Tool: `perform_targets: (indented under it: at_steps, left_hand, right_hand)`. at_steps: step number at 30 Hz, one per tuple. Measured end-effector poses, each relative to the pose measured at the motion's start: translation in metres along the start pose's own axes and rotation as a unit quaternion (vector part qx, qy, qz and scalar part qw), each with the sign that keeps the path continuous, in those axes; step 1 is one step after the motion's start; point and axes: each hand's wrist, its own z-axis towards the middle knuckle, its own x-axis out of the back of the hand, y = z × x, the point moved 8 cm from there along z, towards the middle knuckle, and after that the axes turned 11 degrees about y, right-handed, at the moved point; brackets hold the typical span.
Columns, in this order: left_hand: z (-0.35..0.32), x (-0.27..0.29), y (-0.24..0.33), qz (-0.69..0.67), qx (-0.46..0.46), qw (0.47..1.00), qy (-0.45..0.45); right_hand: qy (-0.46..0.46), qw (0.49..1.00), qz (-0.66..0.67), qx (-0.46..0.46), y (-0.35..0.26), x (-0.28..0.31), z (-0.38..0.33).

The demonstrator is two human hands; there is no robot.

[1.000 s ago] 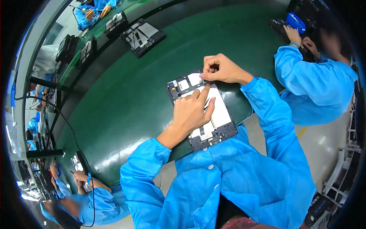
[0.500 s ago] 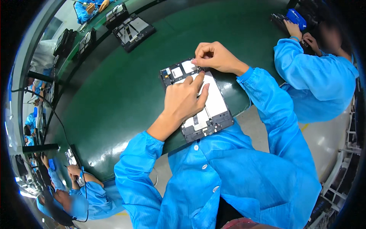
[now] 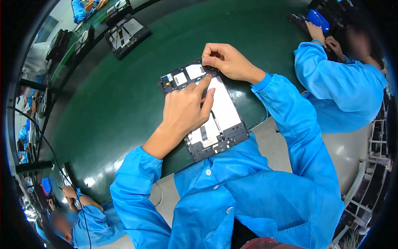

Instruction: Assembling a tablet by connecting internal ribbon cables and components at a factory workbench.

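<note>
An opened tablet (image 3: pixel 226 106) lies at the table's near edge, its black frame and large white inner panel exposed. Two smaller white patches sit near its far end. My left hand (image 3: pixel 184 106) rests over the panel, index finger stretched and pressing near the far right corner, thumb spread apart. My right hand (image 3: pixel 232 63) is closed in a pinch just above that same corner, thumb against index finger. Whatever the pinch holds, if anything, is too small to make out.
On the green table (image 3: pixel 124 99), another opened tablet (image 3: pixel 127 35) lies at the far left, with more devices behind it. A co-worker in blue (image 3: pixel 338 83) sits at the right beside a blue object (image 3: pixel 318 20). Another co-worker (image 3: pixel 93 220) works at the lower left. A dark cable (image 3: pixel 52 145) hangs at left.
The whole view has shifted, so the tablet, hands and table items appear farther left. My left index finger stays pressed near the corner; my right pinch remains closed, its fingers slightly more curled.
</note>
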Motion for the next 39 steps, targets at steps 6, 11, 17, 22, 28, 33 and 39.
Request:
perform_targets:
  at_steps: [6, 11, 17, 22, 28, 33, 39]
  left_hand:
    - [0.010, 0.001, -0.001, 0.002, -0.004, 1.000, -0.025]
    - [0.005, 0.005, -0.002, -0.020, -0.041, 0.998, 0.043]
    - [0.009, 0.006, 0.001, 0.002, -0.031, 0.999, 0.019]
    - [0.008, 0.002, 0.000, 0.026, -0.008, 1.000, -0.014]
    - [0.007, 0.000, 0.000, 0.048, -0.011, 0.998, -0.030]
    - [0.005, 0.001, -0.001, 0.045, -0.031, 0.998, -0.005]
    - [0.002, 0.004, 0.002, 0.021, -0.074, 0.997, 0.033]
  right_hand:
    - [0.048, 0.953, -0.174, 0.244, -0.035, 0.001, 0.004]
    - [-0.052, 0.995, -0.058, 0.070, -0.017, -0.015, 0.019]
    - [-0.046, 0.986, -0.122, 0.101, -0.025, -0.013, 0.018]
    - [-0.033, 0.987, -0.106, 0.118, -0.017, -0.002, 0.022]
    - [-0.077, 0.997, 0.005, 0.026, -0.011, 0.005, 0.021]
    - [-0.035, 0.989, -0.087, 0.112, -0.018, -0.003, 0.021]
    - [-0.019, 0.984, -0.132, 0.119, -0.022, -0.007, 0.019]
